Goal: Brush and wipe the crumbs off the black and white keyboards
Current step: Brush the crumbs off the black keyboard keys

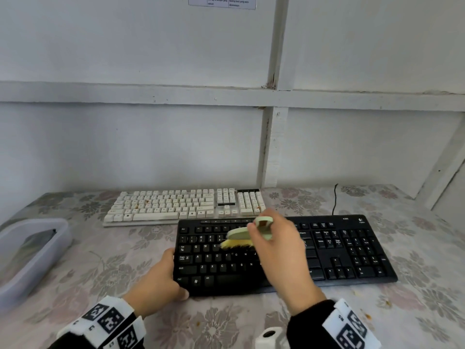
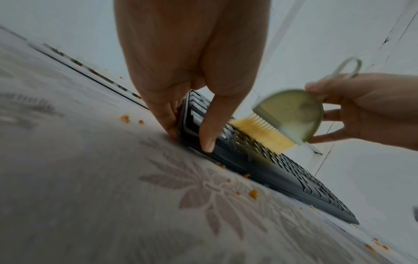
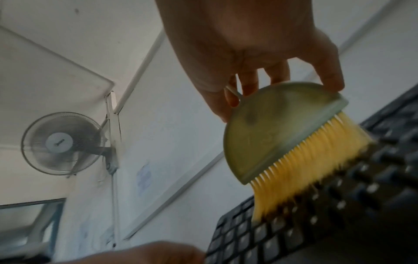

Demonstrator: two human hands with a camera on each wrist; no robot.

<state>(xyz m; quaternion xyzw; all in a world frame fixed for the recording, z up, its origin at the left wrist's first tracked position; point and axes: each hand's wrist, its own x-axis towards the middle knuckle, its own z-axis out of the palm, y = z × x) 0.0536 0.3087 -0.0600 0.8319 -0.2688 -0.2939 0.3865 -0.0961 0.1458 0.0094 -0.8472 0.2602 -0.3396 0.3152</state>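
A black keyboard (image 1: 352, 250) lies near me on the flowered tablecloth, with a white keyboard (image 1: 176, 205) behind it carrying orange crumbs. My right hand (image 1: 279, 245) grips a pale green half-round brush (image 1: 239, 234) with yellow bristles (image 3: 316, 160) that touch the black keys in the upper left letter rows. My left hand (image 1: 161, 278) holds the black keyboard's (image 2: 282, 171) left end, thumb (image 2: 208, 125) on its front edge and fingers (image 2: 165, 114) against its side. The brush (image 2: 291, 114) is blurred.
Orange crumbs (image 2: 253, 193) lie scattered on the tablecloth (image 1: 88, 268) along the black keyboard's front and left. A clear plastic container (image 1: 30, 253) sits at the table's left edge. A black cable (image 1: 335, 200) runs to the wall behind. A white object (image 1: 270, 336) shows at the bottom edge.
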